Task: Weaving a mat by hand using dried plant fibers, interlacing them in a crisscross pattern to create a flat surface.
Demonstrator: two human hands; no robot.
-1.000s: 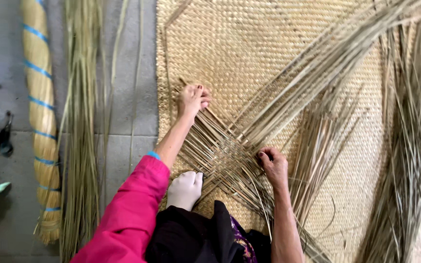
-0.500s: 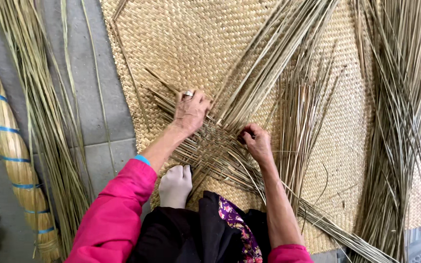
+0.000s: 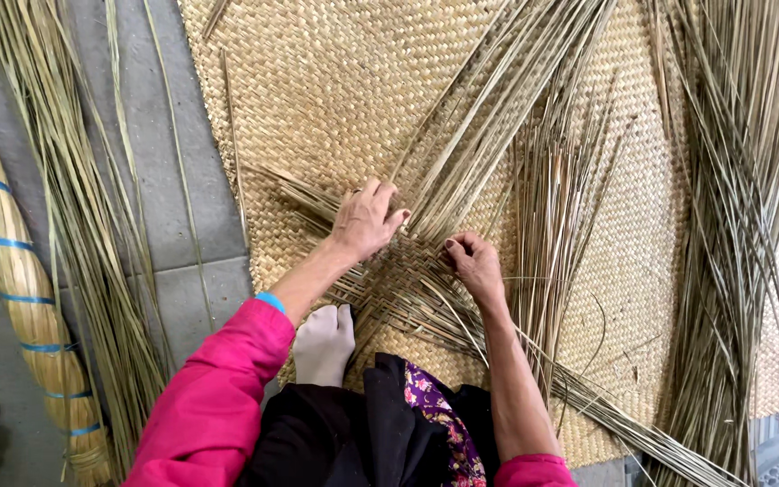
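Observation:
A large woven straw mat (image 3: 335, 81) covers the floor in front of me. On it lies a small patch of fresh weaving (image 3: 407, 280) with long loose reed strands (image 3: 498, 117) fanning up and to the right. My left hand (image 3: 367, 219) presses flat on the strands at the patch's upper left edge, fingers apart. My right hand (image 3: 472, 263) pinches reed strands at the patch's right side. My foot in a white sock (image 3: 322, 343) rests on the mat's near edge below the left hand.
A loose sheaf of reeds (image 3: 83, 207) lies on the grey tiled floor at left. Beside it is a tied reed bundle with blue bands (image 3: 11, 271). More long reeds (image 3: 741, 225) lie over the mat's right side.
The view has shifted, so the mat and hands sit slightly further right and higher. My left hand stays pressed on the strands; my right hand has moved a little along the weave's edge.

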